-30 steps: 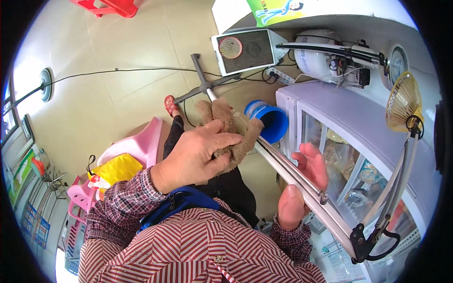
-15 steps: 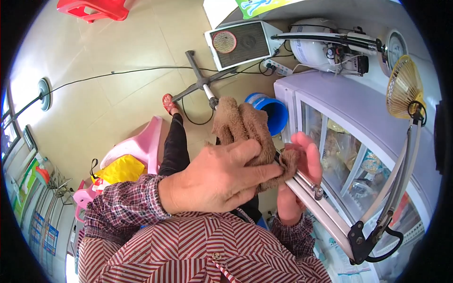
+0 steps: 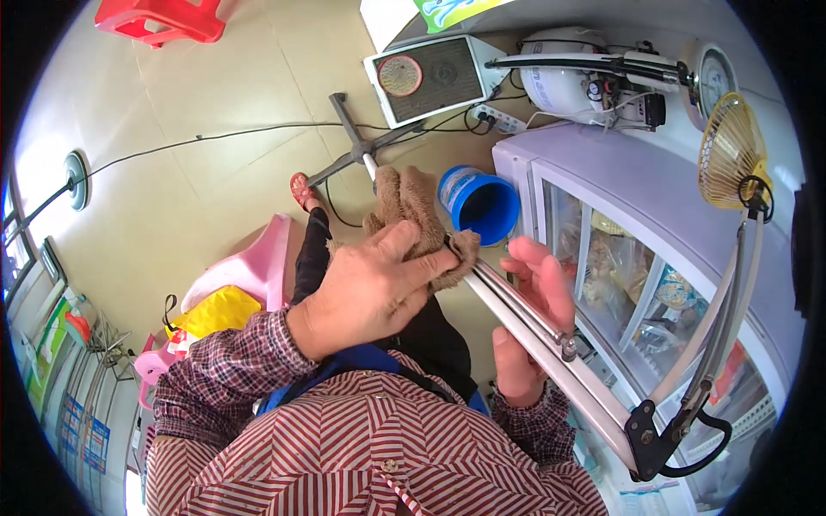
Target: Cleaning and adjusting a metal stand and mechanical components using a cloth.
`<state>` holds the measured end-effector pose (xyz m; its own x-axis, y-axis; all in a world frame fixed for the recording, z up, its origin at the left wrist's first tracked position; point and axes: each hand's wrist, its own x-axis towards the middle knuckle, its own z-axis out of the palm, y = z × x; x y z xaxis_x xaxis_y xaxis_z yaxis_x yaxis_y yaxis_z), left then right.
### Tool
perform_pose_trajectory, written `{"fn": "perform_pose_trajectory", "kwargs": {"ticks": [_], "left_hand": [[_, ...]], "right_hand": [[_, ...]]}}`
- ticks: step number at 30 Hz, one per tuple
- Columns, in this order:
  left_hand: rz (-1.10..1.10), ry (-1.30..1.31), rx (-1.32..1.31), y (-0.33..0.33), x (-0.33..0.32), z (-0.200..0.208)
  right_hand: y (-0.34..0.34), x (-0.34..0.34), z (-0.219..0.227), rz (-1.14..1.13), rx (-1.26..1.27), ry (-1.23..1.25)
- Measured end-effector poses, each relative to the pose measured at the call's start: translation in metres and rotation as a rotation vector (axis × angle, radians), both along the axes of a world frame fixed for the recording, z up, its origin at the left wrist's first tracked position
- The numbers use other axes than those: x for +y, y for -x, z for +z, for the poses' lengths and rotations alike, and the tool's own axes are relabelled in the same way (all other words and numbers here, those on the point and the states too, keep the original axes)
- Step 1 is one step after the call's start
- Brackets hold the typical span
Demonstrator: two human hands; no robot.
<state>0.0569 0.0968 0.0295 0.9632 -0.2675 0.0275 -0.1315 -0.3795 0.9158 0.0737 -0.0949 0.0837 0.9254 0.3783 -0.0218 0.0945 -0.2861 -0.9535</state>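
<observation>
A folded brown cloth point(image 3: 404, 202) is bunched in my left hand point(image 3: 357, 288), whose fingers are closed over it. The cloth wraps round the upper part of a white folding lamp arm point(image 3: 546, 348), which slants from the stand down to a black hinge point(image 3: 650, 440). Beside the arm's middle, my right hand point(image 3: 540, 288) is held with its palm up and fingers apart, slightly curled. The arm passes in front of that palm; whether it touches cannot be made out. From the hinge, the second arm section rises to a yellow caged lamp head point(image 3: 731, 153).
A blue bucket point(image 3: 483, 206) stands beyond the cloth, near the stand's dark base point(image 3: 360, 148). A glass-fronted white cabinet point(image 3: 594, 168) lines the right. Pink chair point(image 3: 254, 267) with a yellow bag point(image 3: 222, 311) at left. A cable point(image 3: 232, 132) crosses the floor.
My left hand and the cloth have slid left along the arm, away from my right hand. My right hand's fingers are now clear of the cloth. The view has shifted slightly.
</observation>
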Motion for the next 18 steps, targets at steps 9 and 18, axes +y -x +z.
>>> {"fn": "perform_pose_trajectory", "kwargs": {"ticks": [9, 18], "left_hand": [[-0.084, 0.305, 0.119, -0.007, -0.001, 0.021], [-0.113, -0.097, 0.173, -0.013, 0.010, 0.003]], "right_hand": [[0.005, 0.004, -0.004, -0.040, -0.018, -0.094], [-0.002, 0.003, -0.001, 0.011, -0.043, -0.074]]}}
